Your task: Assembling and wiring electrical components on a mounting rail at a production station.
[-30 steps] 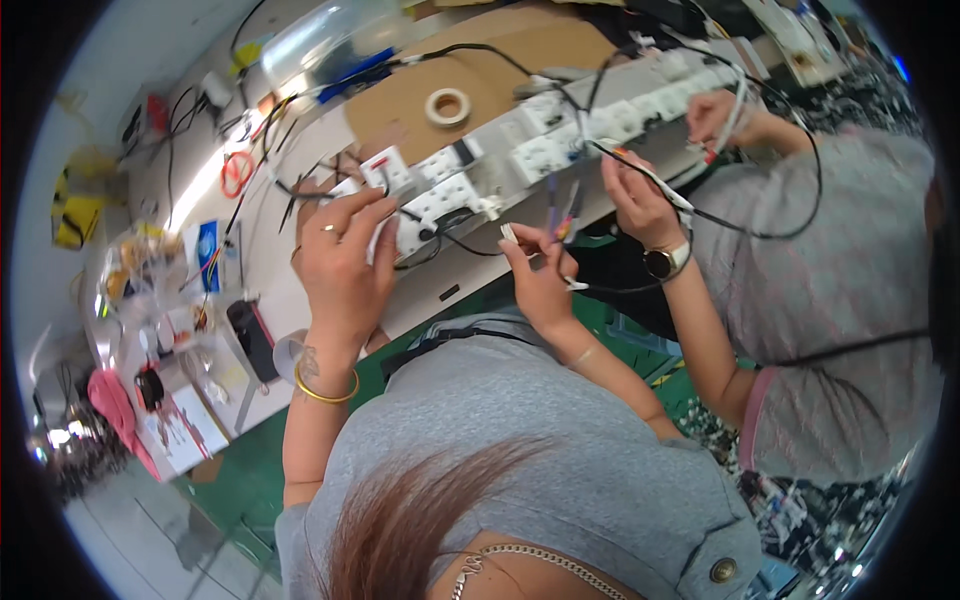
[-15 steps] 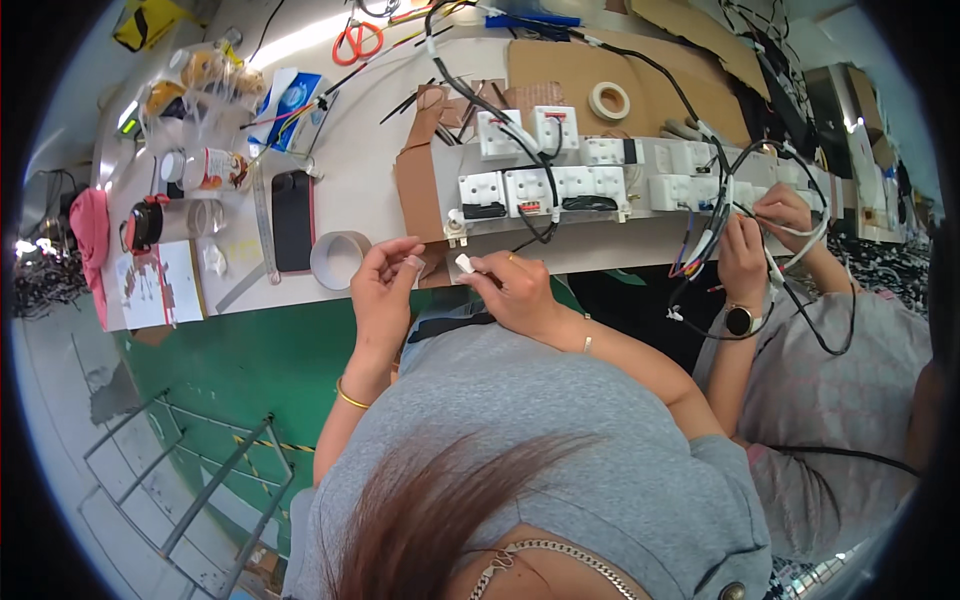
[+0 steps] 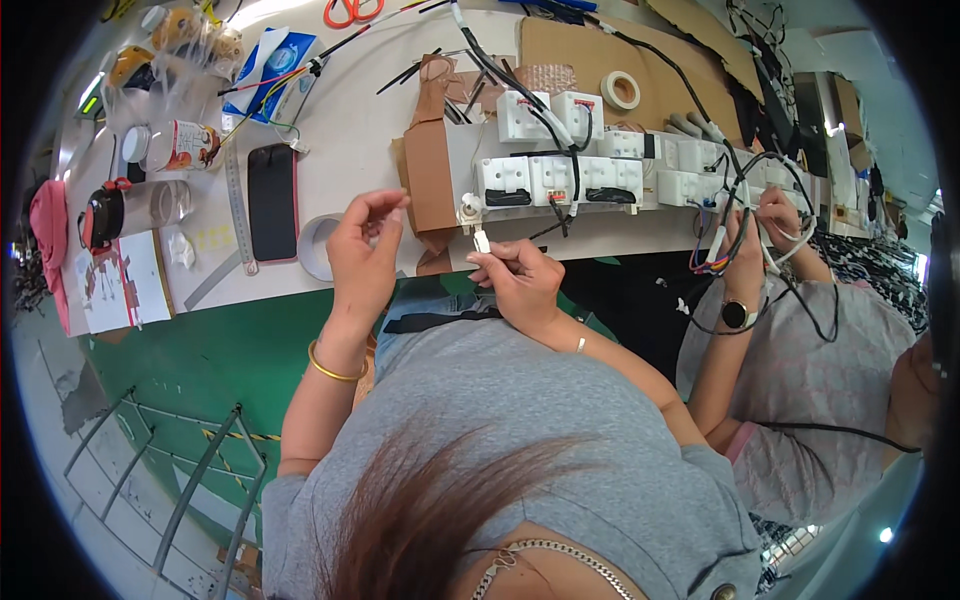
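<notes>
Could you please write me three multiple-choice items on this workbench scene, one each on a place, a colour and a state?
1. Where does the black phone lie?
A. left of the tape roll
B. on the floor
C. on the cardboard

2. What colour are the scissors handles?
A. blue
B. orange-red
C. green

3. What is the right hand doing?
A. resting flat and open
B. pinching a small white connector
C. holding the phone

Answers: 1 A, it sits beside the roll on the white table; 2 B, orange-red loops show at the top edge; 3 B, fingertips close on the part.

Matt white plastic connector (image 3: 481, 241), brown cardboard sheet (image 3: 432, 175), glossy black phone (image 3: 272, 187), smooth pale worktop (image 3: 345, 120).
</notes>
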Demonstrator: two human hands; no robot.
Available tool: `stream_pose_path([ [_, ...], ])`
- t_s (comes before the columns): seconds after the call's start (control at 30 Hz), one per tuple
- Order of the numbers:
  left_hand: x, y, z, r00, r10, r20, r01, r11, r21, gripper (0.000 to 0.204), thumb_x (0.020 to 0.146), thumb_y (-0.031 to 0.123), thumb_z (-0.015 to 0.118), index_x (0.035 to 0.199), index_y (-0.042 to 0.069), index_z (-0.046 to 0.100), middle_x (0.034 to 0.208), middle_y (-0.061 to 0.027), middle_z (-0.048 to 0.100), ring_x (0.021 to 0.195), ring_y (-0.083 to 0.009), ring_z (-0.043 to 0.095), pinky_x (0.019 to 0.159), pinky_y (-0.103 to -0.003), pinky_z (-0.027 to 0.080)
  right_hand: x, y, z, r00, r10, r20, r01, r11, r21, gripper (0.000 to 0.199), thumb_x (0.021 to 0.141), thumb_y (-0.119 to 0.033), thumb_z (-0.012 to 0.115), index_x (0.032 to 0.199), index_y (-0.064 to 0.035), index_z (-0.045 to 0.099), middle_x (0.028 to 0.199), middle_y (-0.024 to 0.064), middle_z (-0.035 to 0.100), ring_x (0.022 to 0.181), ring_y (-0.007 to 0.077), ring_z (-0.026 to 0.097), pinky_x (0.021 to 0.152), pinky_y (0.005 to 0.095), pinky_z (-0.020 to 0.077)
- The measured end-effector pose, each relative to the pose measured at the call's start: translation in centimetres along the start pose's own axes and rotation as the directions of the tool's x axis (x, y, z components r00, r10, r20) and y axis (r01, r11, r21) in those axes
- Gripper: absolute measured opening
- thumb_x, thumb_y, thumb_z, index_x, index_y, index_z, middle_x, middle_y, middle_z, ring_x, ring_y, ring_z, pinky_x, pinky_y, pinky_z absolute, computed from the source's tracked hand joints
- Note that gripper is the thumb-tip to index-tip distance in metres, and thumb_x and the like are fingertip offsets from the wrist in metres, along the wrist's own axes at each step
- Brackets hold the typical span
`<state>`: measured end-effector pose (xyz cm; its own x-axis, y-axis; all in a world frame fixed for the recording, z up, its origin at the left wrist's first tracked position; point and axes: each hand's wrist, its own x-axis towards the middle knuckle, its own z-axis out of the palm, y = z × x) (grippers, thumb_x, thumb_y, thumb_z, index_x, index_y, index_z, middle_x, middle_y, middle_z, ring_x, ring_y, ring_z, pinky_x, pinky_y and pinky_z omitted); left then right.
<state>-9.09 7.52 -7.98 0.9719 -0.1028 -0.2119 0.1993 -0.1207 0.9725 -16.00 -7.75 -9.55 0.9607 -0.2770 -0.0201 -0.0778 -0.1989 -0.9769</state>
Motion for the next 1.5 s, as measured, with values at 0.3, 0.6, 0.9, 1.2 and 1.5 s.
stream_pose_path([
  [0.3,5.8,1.2,1.8,0.887,0.429,0.171,-0.452,0.731,0.510,0.025,0.069,0.008,0.053,0.094,0.004,0.051,0.091,-0.0108,0.052,0.086,-0.0268,0.047,0.075,-0.033,0.037,-0.6,-0.1,0.8,0.996,0.044,-0.074,-0.042,0.999,0.033,0.009,0.067,0.004,0.059,0.068,0.0056,0.050,0.061,0.0101,0.057,0.051,0.0111,0.057,0.044,0.0195,0.0476],
  [0.6,7.2,0.9,1.8,0.864,0.406,0.298,-0.503,0.674,0.540,0.026,0.069,0.013,0.057,0.093,0.005,0.051,0.088,-0.0118,0.052,0.083,-0.0289,0.048,0.071,-0.034,0.039,0.4,-0.1,1.8,0.987,-0.044,-0.157,0.027,0.994,-0.109,0.013,0.066,-0.005,0.064,0.066,0.0004,0.052,0.059,0.0080,0.057,0.048,0.0077,0.054,0.043,0.0185,0.0427],
  [0.9,7.2,2.3,1.1,0.892,0.338,0.300,-0.452,0.656,0.604,0.026,0.069,0.010,0.057,0.094,0.003,0.053,0.091,-0.0115,0.055,0.083,-0.0238,0.053,0.072,-0.029,0.041,5.2,-6.4,-6.1,0.748,-0.653,-0.116,0.507,0.676,-0.535,0.005,0.074,-0.002,0.052,0.070,0.0004,0.055,0.068,0.0091,0.057,0.053,0.0144,0.054,0.047,0.0220,0.0429],
  [1.2,10.5,3.5,-0.3,0.997,-0.015,0.073,0.001,0.982,0.191,0.030,0.074,0.008,0.053,0.102,0.001,0.047,0.094,-0.0091,0.055,0.087,-0.0151,0.052,0.077,-0.025,0.039,4.9,-6.1,-12.2,0.609,-0.345,-0.714,0.366,0.921,-0.132,0.017,0.082,-0.008,0.043,0.093,0.0046,0.046,0.082,0.0104,0.055,0.064,0.0096,0.053,0.056,0.0190,0.0442],
  [1.5,15.4,10.9,6.0,0.068,0.992,0.103,-0.729,-0.021,0.684,0.050,0.065,0.003,0.052,0.112,0.004,0.034,0.118,-0.0224,0.026,0.106,-0.0320,0.027,0.088,-0.036,0.027,4.3,-7.2,-11.2,0.635,-0.735,-0.238,0.459,0.607,-0.649,0.035,0.065,0.001,0.056,0.097,0.0047,0.044,0.096,0.0195,0.049,0.081,0.0251,0.051,0.073,0.0318,0.0412],
])
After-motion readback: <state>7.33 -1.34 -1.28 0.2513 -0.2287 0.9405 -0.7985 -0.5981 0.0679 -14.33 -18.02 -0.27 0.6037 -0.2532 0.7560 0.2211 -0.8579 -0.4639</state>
